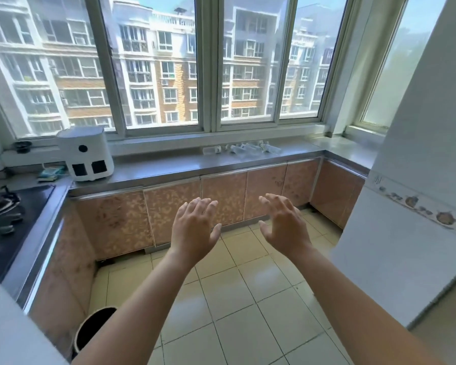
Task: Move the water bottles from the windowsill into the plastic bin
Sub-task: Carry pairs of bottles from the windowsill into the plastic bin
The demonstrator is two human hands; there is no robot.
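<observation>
Several clear plastic water bottles (244, 149) lie on their sides in a row on the steel sill counter (169, 164) under the window, right of centre. My left hand (195, 227) and my right hand (283, 223) are stretched out side by side in front of the cabinets, well short of the bottles. Both hands are empty with fingers spread. No plastic bin shows in this view.
A white appliance (86, 155) stands on the counter at the left, with a gas hob (3, 209) nearer on the left side. A dark round waste bin (92, 330) sits on the tiled floor by the left cabinets. A white fridge (419, 206) fills the right.
</observation>
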